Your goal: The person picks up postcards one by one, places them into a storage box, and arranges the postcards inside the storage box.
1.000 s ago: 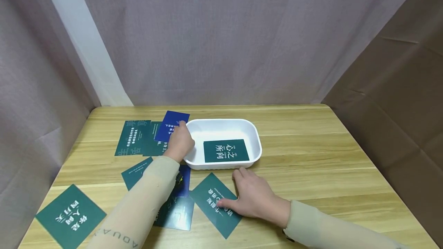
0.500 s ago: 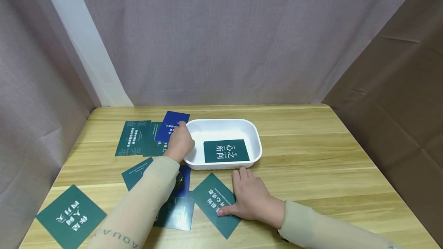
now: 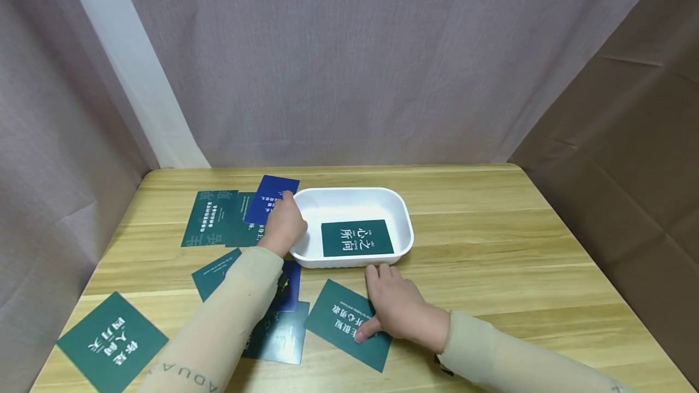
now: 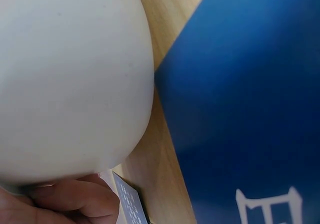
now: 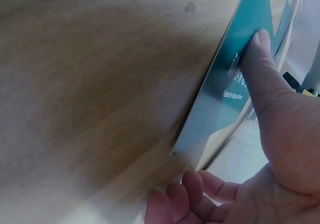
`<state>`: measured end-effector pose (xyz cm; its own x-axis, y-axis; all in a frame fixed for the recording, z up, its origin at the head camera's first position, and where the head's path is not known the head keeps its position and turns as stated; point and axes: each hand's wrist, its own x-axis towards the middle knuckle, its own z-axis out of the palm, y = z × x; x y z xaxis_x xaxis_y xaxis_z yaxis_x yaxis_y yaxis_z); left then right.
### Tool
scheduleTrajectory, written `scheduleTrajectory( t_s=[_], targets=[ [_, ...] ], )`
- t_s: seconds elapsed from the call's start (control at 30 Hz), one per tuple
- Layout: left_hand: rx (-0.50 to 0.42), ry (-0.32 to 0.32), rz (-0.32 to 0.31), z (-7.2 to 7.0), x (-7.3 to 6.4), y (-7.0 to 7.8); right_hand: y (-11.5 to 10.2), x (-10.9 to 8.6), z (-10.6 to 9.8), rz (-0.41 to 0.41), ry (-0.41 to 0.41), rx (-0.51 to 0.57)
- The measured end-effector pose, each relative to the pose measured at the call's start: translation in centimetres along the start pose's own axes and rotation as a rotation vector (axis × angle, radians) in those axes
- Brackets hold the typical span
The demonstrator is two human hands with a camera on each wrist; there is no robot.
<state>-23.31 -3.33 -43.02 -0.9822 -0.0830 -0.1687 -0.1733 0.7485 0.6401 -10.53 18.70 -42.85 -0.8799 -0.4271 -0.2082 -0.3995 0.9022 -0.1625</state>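
My left hand (image 3: 284, 223) grips the left rim of a white plastic tray (image 3: 401, 208). Its curled fingers (image 4: 82, 201) show under the tray's edge in the left wrist view. Inside the tray a green card (image 3: 357, 238) with white characters lies flat. My right hand (image 3: 401, 308) is in front of the tray, its thumb pressing on another green card (image 3: 333, 314) on the table. In the right wrist view the thumb lies straight across this card (image 5: 210, 109), while the other fingers bend loosely beyond the card's edge.
Several cards lie left of the tray: a blue card (image 3: 269, 196) over green ones (image 3: 210, 217), and more partly hidden under the left sleeve (image 3: 218, 314). A square-looking green card (image 3: 111, 341) lies at the table's front left. Curtains (image 3: 349, 65) stand behind the wooden table (image 3: 491, 247).
The card under my right thumb has turned and shifted slightly right, away from the neighbouring card. My right hand has moved a little left overall. The left hand and tray have stayed put.
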Motion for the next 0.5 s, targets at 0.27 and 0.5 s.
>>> scheduleTrajectory(
  t_s=[0.27,0.5],
  targets=[
    [-0.008,-0.002,-0.003,0.02,0.02,-0.07,0.25,0.09,0.05,-0.005,-0.018,0.057],
    [-0.018,-0.008,-0.004,0.00,-0.03,-0.09,-0.04,-0.02,-0.10,0.013,-0.047,0.092]
  ],
)
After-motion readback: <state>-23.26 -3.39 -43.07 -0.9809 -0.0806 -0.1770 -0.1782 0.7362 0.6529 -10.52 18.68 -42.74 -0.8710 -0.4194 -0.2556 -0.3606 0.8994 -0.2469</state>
